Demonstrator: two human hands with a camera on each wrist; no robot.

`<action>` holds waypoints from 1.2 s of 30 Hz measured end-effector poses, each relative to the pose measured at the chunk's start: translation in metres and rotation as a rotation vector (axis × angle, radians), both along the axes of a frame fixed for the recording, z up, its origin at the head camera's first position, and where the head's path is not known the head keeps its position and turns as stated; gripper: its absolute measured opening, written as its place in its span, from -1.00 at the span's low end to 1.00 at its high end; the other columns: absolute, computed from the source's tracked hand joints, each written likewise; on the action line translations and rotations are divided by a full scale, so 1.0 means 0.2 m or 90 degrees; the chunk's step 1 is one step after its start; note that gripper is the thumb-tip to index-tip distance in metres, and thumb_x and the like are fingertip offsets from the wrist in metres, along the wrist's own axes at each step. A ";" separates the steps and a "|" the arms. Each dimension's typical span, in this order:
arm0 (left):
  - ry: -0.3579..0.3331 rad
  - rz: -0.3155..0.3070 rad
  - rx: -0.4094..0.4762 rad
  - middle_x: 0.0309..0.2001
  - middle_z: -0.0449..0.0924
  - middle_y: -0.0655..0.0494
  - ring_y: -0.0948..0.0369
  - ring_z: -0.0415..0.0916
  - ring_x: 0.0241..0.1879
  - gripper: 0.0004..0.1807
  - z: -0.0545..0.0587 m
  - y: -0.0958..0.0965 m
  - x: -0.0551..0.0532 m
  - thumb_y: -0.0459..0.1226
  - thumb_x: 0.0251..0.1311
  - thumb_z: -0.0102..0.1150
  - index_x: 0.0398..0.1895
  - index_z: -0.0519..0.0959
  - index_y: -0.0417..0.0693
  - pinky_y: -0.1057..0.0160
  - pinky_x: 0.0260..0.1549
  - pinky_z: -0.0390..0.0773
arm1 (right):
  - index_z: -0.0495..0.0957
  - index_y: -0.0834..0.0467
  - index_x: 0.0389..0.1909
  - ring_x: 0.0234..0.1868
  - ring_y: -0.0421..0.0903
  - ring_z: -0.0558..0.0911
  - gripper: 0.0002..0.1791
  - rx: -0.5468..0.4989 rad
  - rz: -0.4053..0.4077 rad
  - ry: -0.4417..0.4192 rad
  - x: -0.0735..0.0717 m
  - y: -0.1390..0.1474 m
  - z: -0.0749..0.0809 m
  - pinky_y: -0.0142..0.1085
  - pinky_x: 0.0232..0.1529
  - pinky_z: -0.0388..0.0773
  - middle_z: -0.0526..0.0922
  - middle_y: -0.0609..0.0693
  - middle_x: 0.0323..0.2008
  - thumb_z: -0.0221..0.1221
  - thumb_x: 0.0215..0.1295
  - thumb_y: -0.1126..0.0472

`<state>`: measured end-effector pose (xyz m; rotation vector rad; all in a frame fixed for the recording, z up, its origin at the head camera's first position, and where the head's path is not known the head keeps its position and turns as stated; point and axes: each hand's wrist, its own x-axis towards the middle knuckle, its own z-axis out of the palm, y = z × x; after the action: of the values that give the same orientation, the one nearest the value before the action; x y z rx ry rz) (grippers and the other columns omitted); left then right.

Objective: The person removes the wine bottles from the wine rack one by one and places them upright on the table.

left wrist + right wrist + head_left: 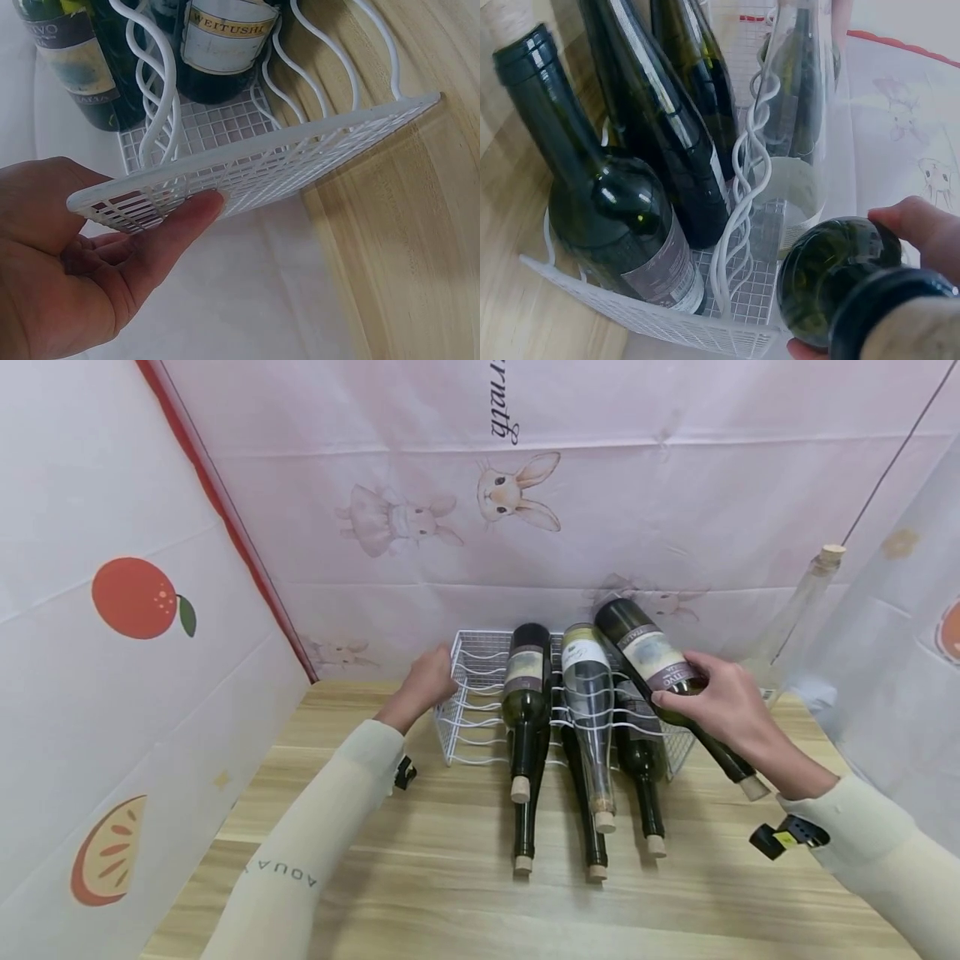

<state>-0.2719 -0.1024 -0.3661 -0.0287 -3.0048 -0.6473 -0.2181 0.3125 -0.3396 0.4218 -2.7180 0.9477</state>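
A white wire wine rack (pixel 322 146) stands on the wooden table with corked bottles lying in two tiers. My left hand (pixel 429 681) grips the mesh panel at the rack's left end, thumb on its outer face in the left wrist view. In my right hand (pixel 731 706) is a dark green wine bottle (pixel 651 652), tilted, its cork (pixel 753 787) toward the lower right. The held bottle's base is over the top tier's right end, beside a clear bottle (pixel 590 693). Another dark green bottle (pixel 525 672) lies further left on top. Several dark bottles (pixel 641 760) lie below.
Behind the right end of the rack, a tall clear corked bottle (pixel 798 602) stands near the corner. Printed cloth (pixel 420 552) hangs close behind the rack and along both sides. Bottle necks jut forward from the rack over the wooden table (pixel 450 902).
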 end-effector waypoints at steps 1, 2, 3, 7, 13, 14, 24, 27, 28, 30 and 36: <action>0.001 0.000 -0.004 -0.06 0.61 -0.23 -0.07 0.60 -0.12 -0.46 0.00 0.00 0.00 -0.50 0.07 0.21 0.19 0.40 -0.39 0.02 -0.10 0.74 | 0.35 0.42 0.42 -0.39 0.05 0.63 -0.07 -0.002 0.003 0.005 0.00 0.00 0.00 -0.33 -0.55 0.54 0.66 0.46 -0.08 0.48 0.16 0.00; 0.002 -0.002 -0.005 -0.05 0.61 -0.23 -0.07 0.59 -0.12 -0.46 0.00 0.00 0.00 -0.49 0.07 0.21 0.19 0.40 -0.39 0.02 -0.08 0.73 | 0.36 0.41 0.42 -0.40 0.04 0.63 -0.08 -0.004 0.006 0.009 0.00 0.01 -0.01 -0.34 -0.55 0.54 0.66 0.46 -0.09 0.48 0.16 0.00; 0.001 -0.002 -0.003 -0.05 0.61 -0.23 -0.07 0.59 -0.11 -0.46 0.00 0.00 0.00 -0.50 0.07 0.21 0.19 0.40 -0.39 0.02 -0.08 0.73 | 0.37 0.40 0.41 -0.41 0.04 0.63 -0.09 -0.005 0.008 0.015 0.01 0.01 -0.01 -0.34 -0.56 0.53 0.67 0.45 -0.10 0.48 0.16 0.01; -0.001 -0.004 0.007 -0.06 0.61 -0.23 -0.07 0.59 -0.12 -0.47 0.00 0.00 0.00 -0.52 0.07 0.20 0.17 0.40 -0.39 0.03 -0.09 0.74 | 0.38 0.39 0.41 -0.43 0.02 0.62 -0.10 -0.007 0.014 0.041 0.02 0.02 -0.01 -0.35 -0.57 0.52 0.68 0.45 -0.13 0.48 0.15 0.01; -0.014 -0.005 0.012 -0.12 0.58 -0.19 -0.01 0.57 -0.20 -0.51 0.00 -0.01 -0.01 -0.53 0.05 0.19 0.12 0.42 -0.38 0.14 -0.22 0.73 | 0.37 0.41 0.41 -0.42 0.09 0.65 -0.09 -0.014 0.023 0.076 0.02 0.02 -0.01 -0.38 -0.58 0.53 0.67 0.50 -0.12 0.51 0.11 0.09; -0.016 -0.006 0.012 -0.13 0.58 -0.17 0.00 0.56 -0.21 -0.53 0.00 -0.01 -0.01 -0.53 0.05 0.19 0.11 0.42 -0.37 0.15 -0.25 0.72 | 0.37 0.41 0.41 -0.42 0.11 0.66 -0.09 -0.017 0.025 0.082 0.02 0.02 -0.01 -0.38 -0.59 0.53 0.67 0.51 -0.11 0.51 0.10 0.10; -0.007 -0.057 -0.024 -0.16 0.65 -0.16 0.01 0.55 -0.23 -0.59 0.04 -0.05 0.01 -0.40 0.06 0.37 0.00 0.58 -0.38 0.03 -0.11 0.67 | 0.40 0.36 0.38 -0.28 0.30 0.69 -0.12 -0.038 0.074 0.212 0.02 -0.01 -0.02 -0.54 -0.49 0.51 0.65 0.47 0.03 0.52 -0.05 0.40; -0.013 -0.065 -0.029 -0.18 0.69 -0.16 0.00 0.58 -0.26 -0.59 0.04 -0.05 0.01 -0.34 0.04 0.45 -0.04 0.61 -0.36 0.00 -0.10 0.69 | 0.39 0.36 0.38 -0.20 0.32 0.67 -0.07 -0.025 0.080 0.258 0.01 -0.01 -0.02 -0.46 -0.41 0.55 0.62 0.45 0.12 0.54 -0.10 0.43; -0.015 -0.064 -0.031 -0.20 0.70 -0.15 0.02 0.59 -0.27 -0.60 0.04 -0.05 0.01 -0.32 0.05 0.46 -0.06 0.61 -0.34 0.02 -0.11 0.69 | 0.38 0.36 0.39 -0.13 0.32 0.66 -0.06 -0.020 0.081 0.269 0.01 -0.01 -0.03 -0.38 -0.36 0.57 0.60 0.44 0.17 0.54 -0.11 0.43; -0.014 -0.062 -0.038 -0.25 0.69 -0.10 0.04 0.58 -0.31 -0.64 0.04 -0.05 0.01 -0.29 0.06 0.48 -0.13 0.62 -0.29 0.05 -0.16 0.69 | 0.37 0.36 0.40 -0.01 0.32 0.62 -0.03 -0.007 0.082 0.290 0.01 -0.01 -0.03 -0.19 -0.26 0.61 0.56 0.42 0.26 0.55 -0.14 0.44; 0.010 -0.061 -0.067 -0.46 0.52 0.07 0.16 0.41 -0.48 -0.70 0.04 -0.02 0.02 -0.22 0.09 0.53 -0.33 0.61 -0.22 0.19 -0.41 0.56 | 0.37 0.40 0.38 0.17 0.27 0.48 0.01 0.019 0.102 0.341 0.00 -0.02 -0.04 -0.10 -0.10 0.52 0.47 0.35 0.36 0.57 -0.24 0.49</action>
<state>-0.2686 -0.1068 -0.3583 -0.1824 -3.0349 -0.4931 -0.2184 0.3095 -0.3472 0.7818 -2.2356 0.7024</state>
